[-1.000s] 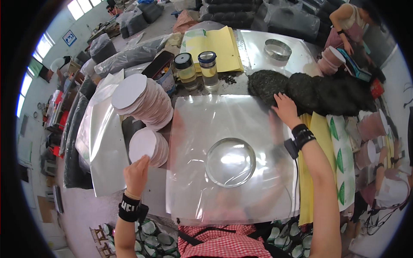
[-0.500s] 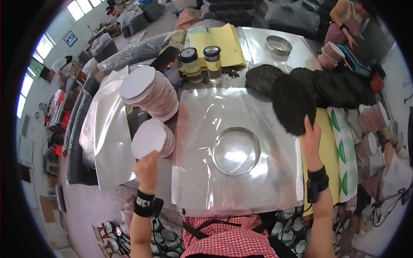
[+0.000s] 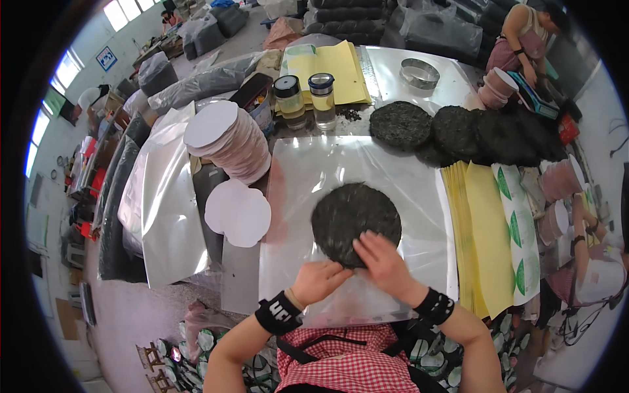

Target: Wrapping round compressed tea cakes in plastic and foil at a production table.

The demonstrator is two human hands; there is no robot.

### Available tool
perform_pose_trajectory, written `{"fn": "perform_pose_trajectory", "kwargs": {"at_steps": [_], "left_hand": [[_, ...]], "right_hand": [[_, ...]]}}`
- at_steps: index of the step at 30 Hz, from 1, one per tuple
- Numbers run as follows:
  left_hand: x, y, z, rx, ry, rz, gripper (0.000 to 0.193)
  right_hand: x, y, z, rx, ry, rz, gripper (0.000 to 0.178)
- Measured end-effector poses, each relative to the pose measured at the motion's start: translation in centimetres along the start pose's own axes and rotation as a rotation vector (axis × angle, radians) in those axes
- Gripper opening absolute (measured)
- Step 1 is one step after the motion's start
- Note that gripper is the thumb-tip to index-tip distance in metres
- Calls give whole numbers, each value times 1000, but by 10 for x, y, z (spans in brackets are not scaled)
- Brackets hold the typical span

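Clear-sheeted worktable, dark disc under both hands

Glossy plastic sheeting [image 3: 295,196] covers the table, with yellow paper [image 3: 481,236] to its right and white paper rounds [image 3: 239,209] to its left. Mid-sheet is the dark fibrous disc [image 3: 350,213]. The right hand [image 3: 391,267] is loosely open, fingers extended over the disc's near right edge. The left hand [image 3: 316,281] has its fingertips at the near rim; whether they pinch it, I cannot tell. Light, spread pressure should suit this matted material best; digging at the rim could fray it.
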State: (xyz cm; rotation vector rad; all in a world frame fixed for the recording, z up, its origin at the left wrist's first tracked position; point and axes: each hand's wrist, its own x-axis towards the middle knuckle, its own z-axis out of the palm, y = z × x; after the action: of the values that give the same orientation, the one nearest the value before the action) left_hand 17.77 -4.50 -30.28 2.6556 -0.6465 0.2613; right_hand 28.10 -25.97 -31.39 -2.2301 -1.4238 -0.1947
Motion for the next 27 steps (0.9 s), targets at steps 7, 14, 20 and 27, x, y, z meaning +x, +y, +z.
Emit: {"fn": "perform_pose_trajectory", "kwargs": {"at_steps": [7, 14, 20, 27], "left_hand": [[73, -30, -24, 50, -10, -295, 78], [90, -52, 76, 276, -267, -496, 113], [79, -55, 33, 22, -315, -370, 86], [-40, 23, -19, 216, -34, -234, 38]], "right_hand": [[71, 10, -34, -59, -215, 234, 92], [62, 37, 70, -439, -240, 404, 46], [65, 43, 64, -288, -313, 375, 52], [73, 34, 48, -340, -432, 374, 104]]}}
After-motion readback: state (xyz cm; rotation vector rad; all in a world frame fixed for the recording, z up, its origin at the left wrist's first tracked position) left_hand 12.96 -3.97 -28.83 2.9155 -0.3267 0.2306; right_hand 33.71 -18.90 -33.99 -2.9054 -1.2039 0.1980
